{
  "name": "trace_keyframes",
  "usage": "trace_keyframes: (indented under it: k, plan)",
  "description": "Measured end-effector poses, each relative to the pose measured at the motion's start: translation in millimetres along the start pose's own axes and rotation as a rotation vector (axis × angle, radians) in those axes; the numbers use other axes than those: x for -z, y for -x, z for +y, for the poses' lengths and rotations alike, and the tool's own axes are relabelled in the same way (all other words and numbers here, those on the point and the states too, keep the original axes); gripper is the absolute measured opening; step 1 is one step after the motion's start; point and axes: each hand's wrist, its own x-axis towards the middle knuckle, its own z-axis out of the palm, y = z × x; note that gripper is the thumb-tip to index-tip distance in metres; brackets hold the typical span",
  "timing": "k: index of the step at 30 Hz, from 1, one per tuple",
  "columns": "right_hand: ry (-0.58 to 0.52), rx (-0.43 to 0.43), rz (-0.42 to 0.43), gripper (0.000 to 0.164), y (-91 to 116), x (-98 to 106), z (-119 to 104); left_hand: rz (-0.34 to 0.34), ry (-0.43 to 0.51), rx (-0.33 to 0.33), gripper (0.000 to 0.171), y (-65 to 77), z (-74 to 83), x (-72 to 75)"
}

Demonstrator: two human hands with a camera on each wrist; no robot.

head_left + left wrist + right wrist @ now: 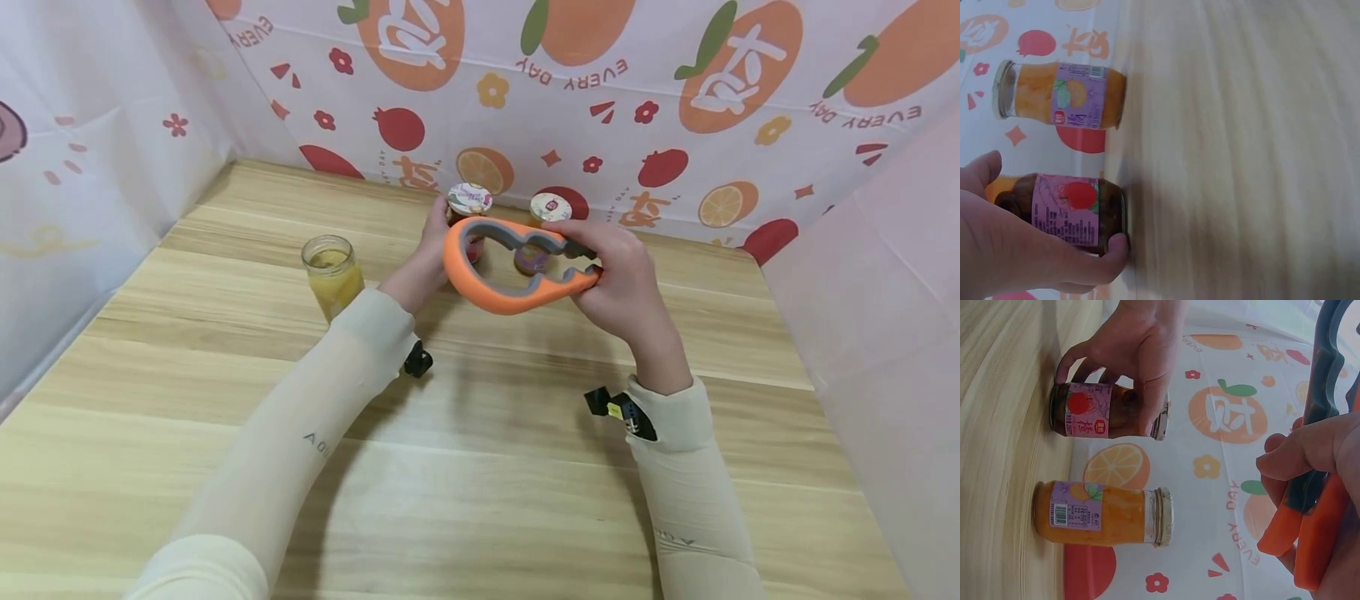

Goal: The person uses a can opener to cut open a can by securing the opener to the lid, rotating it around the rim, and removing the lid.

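At the back of the table my left hand (433,242) grips a jar of dark fruit (1067,209), its thumb and fingers around the sides. A pink label with a red fruit and a patterned lid (470,198) show on this jar. My right hand (626,283) holds an orange jar opener (491,298) by its handle ends, up above the table. Grey notched edges line the opener's inside, and its loop points left. To the right of the gripped jar stands a capped jar of orange fruit (1125,515) with a purple label, partly hidden by the opener in the head view.
An uncapped glass jar of yellow fruit (333,279) stands on the wooden table (480,483), left of my left forearm. Behind the jars hangs a fruit-printed curtain (525,108), with pale sheets on both sides.
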Motion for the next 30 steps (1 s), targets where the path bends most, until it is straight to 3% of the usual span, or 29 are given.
trace_keyframes:
  k: [6,8,12,19,21,25,30]
  plan:
    - [-0.007,-0.008,-0.014,0.057,-0.1,-0.9,-0.6,-0.062,-0.188,-0.021,0.062,1.9,-8.6,4.5]
    - [-0.007,-0.004,-0.016,0.056,-0.4,-1.2,-0.4,-0.097,-0.192,-0.017,0.057,4.1,-9.5,3.8]
    - [-0.017,0.002,-0.018,0.054,-0.5,-2.0,-0.6,-0.248,-0.157,-0.055,0.035,9.7,-8.7,1.1]
    - [-0.019,0.014,-0.024,0.051,-1.7,-3.8,-1.1,-0.383,-0.147,-0.064,0.021,25.3,-5.7,-0.8]
    - [-0.017,0.016,-0.026,0.050,-2.2,-4.1,-1.4,-0.457,-0.155,-0.062,0.018,28.2,-5.9,-1.9]
    - [-0.013,0.013,-0.032,0.050,-2.4,-4.6,-1.7,-0.472,-0.164,-0.021,0.025,35.1,-8.6,-3.3]
    - [-0.019,0.016,-0.038,0.050,-1.9,-5.6,-1.9,-0.426,-0.184,-0.079,0.034,45.9,-12.3,-5.2]
